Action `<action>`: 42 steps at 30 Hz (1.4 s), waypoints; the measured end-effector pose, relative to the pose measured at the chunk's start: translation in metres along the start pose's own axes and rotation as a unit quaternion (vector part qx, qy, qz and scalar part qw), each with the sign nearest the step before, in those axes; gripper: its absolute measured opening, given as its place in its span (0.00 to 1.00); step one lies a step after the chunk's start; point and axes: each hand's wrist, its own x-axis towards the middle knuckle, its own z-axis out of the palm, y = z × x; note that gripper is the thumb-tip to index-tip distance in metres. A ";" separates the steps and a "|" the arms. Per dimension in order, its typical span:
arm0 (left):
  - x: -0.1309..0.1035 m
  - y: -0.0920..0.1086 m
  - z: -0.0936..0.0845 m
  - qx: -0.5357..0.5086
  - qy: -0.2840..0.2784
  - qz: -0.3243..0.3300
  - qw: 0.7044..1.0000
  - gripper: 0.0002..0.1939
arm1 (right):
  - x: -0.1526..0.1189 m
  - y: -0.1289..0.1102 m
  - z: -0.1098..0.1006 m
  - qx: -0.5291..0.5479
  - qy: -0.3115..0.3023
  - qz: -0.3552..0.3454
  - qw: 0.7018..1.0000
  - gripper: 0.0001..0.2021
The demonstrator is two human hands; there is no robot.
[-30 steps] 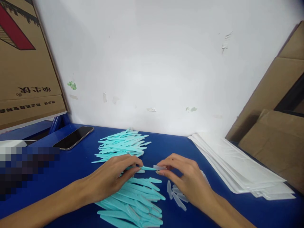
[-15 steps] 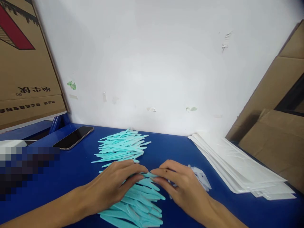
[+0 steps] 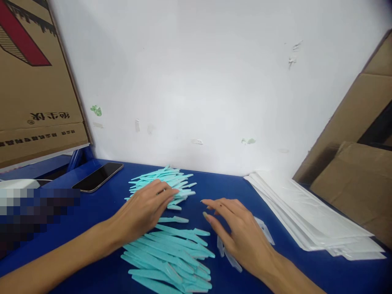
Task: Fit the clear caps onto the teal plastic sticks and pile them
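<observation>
My left hand [image 3: 150, 204] reaches over the far pile of turquoise sticks [image 3: 162, 175], its thumb and fingertips pinched on one turquoise stick [image 3: 186, 192] whose end sticks out to the right. Nearer to me lies a second pile of turquoise sticks [image 3: 180, 253], partly under my left wrist. A single stick [image 3: 176, 219] lies between the two piles. My right hand [image 3: 235, 228] hovers right of the piles with thumb and fingers apart and nothing between them. Clear plastic caps [image 3: 233, 260] lie partly hidden beneath it.
White plastic bags [image 3: 306, 212] are stacked on the blue table [image 3: 223, 185] at the right. A phone [image 3: 98, 177] lies at the left. Cardboard boxes stand on both sides, with a white wall [image 3: 196, 90] behind.
My hands have moved apart. The left has gone to the far pile and pinches a stick there; the right has let go of the stick held between both hands and opened.
</observation>
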 end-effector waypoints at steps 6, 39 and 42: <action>0.001 -0.038 -0.002 0.022 -0.069 -0.080 0.994 0.21 | 0.003 0.004 -0.005 0.010 -0.005 -0.005 1.000 0.12; -0.010 0.011 -0.004 -0.184 -0.211 -0.003 0.960 0.06 | 0.011 0.023 -0.037 0.090 -0.277 0.024 0.956 0.02; -0.009 0.013 -0.008 -0.200 -0.218 -0.027 0.955 0.06 | 0.010 0.024 -0.033 0.096 -0.274 0.030 0.957 0.02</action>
